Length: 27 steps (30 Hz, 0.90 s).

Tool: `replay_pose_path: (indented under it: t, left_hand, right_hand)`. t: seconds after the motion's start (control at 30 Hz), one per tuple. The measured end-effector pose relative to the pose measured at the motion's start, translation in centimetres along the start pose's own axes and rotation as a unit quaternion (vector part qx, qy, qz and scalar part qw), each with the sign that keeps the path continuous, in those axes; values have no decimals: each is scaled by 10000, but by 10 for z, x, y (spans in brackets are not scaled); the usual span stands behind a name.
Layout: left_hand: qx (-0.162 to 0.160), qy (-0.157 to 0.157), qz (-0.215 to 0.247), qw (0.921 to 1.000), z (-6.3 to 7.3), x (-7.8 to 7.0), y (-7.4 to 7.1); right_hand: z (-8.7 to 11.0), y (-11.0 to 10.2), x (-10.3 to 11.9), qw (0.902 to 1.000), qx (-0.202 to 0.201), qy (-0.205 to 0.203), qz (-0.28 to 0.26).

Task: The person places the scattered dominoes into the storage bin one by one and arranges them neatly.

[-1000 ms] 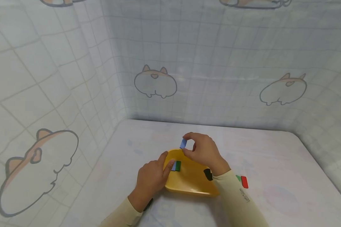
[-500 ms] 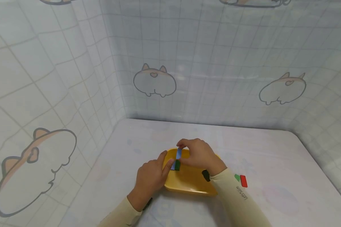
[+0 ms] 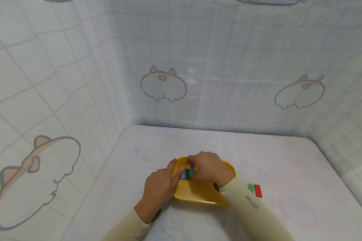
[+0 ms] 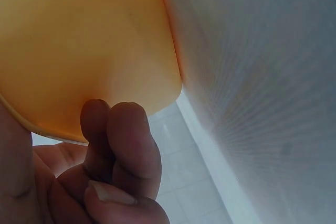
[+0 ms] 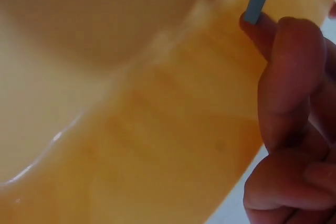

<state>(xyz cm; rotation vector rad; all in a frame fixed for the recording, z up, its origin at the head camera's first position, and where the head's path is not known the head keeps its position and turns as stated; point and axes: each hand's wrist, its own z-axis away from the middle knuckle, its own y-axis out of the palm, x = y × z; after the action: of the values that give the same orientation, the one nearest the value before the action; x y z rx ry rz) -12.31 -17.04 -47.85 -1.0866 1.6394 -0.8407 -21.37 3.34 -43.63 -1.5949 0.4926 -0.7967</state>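
My left hand [image 3: 160,185] grips the left wall of a yellow plastic tray [image 3: 199,194], thumb inside and fingers outside. In the left wrist view, curled fingers [image 4: 134,145] lie against the tray's outer side. Near that thumb, a light-blue strip [image 3: 183,174] and a dark-green strip [image 3: 187,174] lie side by side inside the tray. My right hand [image 3: 209,167] pinches a blue strip [image 3: 191,171] between thumb and fingers, just right of the green one. The right wrist view shows this blue strip edge-on at the fingertips, with a green corner beside it.
On the table [image 3: 289,167], right of the tray, lie a small green piece [image 3: 251,187] and a red strip [image 3: 258,191] by the right sleeve [image 3: 250,204]. Hanging sheets with a grid and animal drawings [image 3: 163,83] surround the table.
My right hand has lowered the blue strip from above the tray's far rim down beside the green strip. My left hand has kept its grip on the tray.
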Motion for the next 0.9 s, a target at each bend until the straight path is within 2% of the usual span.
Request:
replay_pose_path:
  t: [0.23,0.57,0.9]
  left_hand:
    - [55,-27,31,10000,1,0,-1]
    - [-39,26,26,10000,-1,1,0]
    - [63,-38,49,10000,-2,-1,1]
  right_hand:
    - [-1,9,2,9995,258,17,188]
    - [-2,9,2,9994,289,96,171]
    - [-3,10,1,9997,181,-4,151]
